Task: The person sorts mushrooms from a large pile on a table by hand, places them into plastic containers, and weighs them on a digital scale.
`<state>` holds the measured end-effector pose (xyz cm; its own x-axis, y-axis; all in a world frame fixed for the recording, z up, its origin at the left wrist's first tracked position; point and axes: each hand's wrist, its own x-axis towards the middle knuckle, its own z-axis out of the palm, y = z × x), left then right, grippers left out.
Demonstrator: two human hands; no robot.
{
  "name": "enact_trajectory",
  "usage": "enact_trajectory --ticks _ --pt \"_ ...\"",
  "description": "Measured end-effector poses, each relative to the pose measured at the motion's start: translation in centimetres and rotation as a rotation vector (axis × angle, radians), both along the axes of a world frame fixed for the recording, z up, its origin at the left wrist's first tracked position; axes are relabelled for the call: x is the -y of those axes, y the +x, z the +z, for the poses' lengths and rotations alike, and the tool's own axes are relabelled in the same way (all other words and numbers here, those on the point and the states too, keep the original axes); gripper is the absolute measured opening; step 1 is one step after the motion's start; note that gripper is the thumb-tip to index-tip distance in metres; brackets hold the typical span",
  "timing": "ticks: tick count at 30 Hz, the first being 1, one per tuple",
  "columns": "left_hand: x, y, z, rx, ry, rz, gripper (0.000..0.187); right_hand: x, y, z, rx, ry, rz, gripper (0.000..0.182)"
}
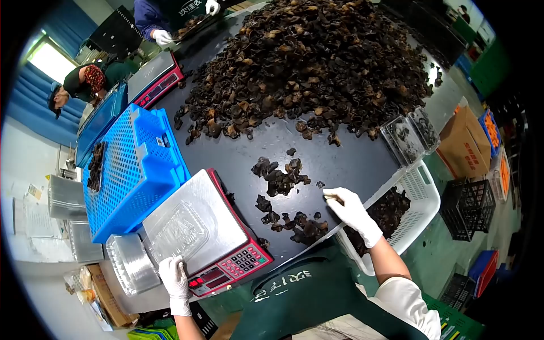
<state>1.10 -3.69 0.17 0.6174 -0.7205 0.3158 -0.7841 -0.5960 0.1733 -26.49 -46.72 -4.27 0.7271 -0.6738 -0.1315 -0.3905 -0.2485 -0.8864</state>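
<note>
Dark grey surface (226,148), viewed by me from above, with the near scale (232,218) as landmark. Right of the scale lie loose dark pieces (280,180); beyond them rises the heap (306,68). The white basket (422,212), farther right of the scale, contains more pieces.

Right hand (356,214): between the scale and the basket, its fingers partly bent and pointing towards a small fragment (321,185). I see nothing gripped and cannot tell whether the fingertips meet. Left hand (174,283): at the scale's near left corner, fingers curled; their exact grip I cannot tell. A clear tray (181,226) rests on the scale's plate, beside this hand.

I judge the stage in hand to be handling of small loose portions; lifting one calls for a light pinch, the pieces looking soft and damp.

Count: scales, two, the far scale (156,76) beyond the near one; heap, one; loose groups, roughly two; blue crate (136,164), one, left of the scale; white basket, one; tray on the scale, apparently one. Single pieces are too many for me to count.
</note>
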Motion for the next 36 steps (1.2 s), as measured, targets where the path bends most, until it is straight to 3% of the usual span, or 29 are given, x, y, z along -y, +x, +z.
enact_trajectory --ticks 2,4,7,10,13,15,17,21,24,25,27,29,30,31,33,36 --pt "1.3 -1.2 1.5 -0.01 0.023 0.017 0.025 0.7 1.9 -0.5 0.001 -0.276 0.133 0.041" --pt "2.6 -2.8 2.4 0.007 -0.131 0.139 0.032 1.1 4.7 -1.2 0.03 -0.476 0.236 0.062" --pt "6.9 -6.1 3.9 -0.068 -0.173 0.034 0.042 1.5 9.9 -0.8 -0.035 -0.735 0.454 0.096" --pt "12.6 -10.1 4.1 -0.267 -0.173 -0.106 0.044 1.6 14.7 -0.1 -0.097 -0.861 0.754 0.107" --pt "17.5 -12.8 2.6 -0.43 -0.167 -0.166 0.048 1.9 17.3 -1.6 -0.159 -0.891 0.939 0.094" --pt "20.0 -13.7 1.0 -0.494 -0.164 -0.137 0.05 2.7 17.6 -3.4 0.005 -0.848 0.921 0.071" --pt "21.8 -14.0 -1.2 -0.53 -0.157 -0.07 0.052 3.9 17.0 -4.3 0.149 -0.857 0.927 0.033" --pt "24.4 -13.1 -5.4 -0.448 0.054 0.044 0.067 5.6 15.6 -6.3 0.137 -0.851 0.872 0.02" --pt "26.4 -11.7 -6.6 -0.409 0.219 0.166 0.074 6.8 15.1 -4.6 0.505 -0.361 0.373 0.011" --pt "26.8 -11.3 -7.0 -0.406 0.24 0.193 0.076 6.8 14.2 -3.3 0.448 -0.001 0.173 0.006" --pt "27.7 -10.9 -6.9 -0.355 0.337 0.241 0.068 8.8 12.7 -2.4 0.477 0.212 -0.047 0.009" --pt "27.7 -10.3 -8.1 -0.388 0.251 0.241 0.053 11.1 10.3 -1.9 0.477 0.885 -0.304 0.016" --pt "28.0 -10.2 -8.6 -0.374 0.129 0.237 0.038 11.9 9.5 -3.2 0.623 1.037 -0.383 0.022" --pt "28.3 -9.8 -9.0 -0.371 0.129 0.226 0.038 12.5 8.2 -3.7 0.678 1.154 -0.411 0.025" --pt "29.3 -8.5 -9.5 -0.508 -0.103 0.157 0.035 13.0 5.6 -3.9 0.686 1.217 -0.387 0.032" --pt "33.3 -7.3 -8.3 -0.513 -0.319 0.023 0.031 12.1 2.8 -3.0 0.575 1.148 -0.319 0.029"
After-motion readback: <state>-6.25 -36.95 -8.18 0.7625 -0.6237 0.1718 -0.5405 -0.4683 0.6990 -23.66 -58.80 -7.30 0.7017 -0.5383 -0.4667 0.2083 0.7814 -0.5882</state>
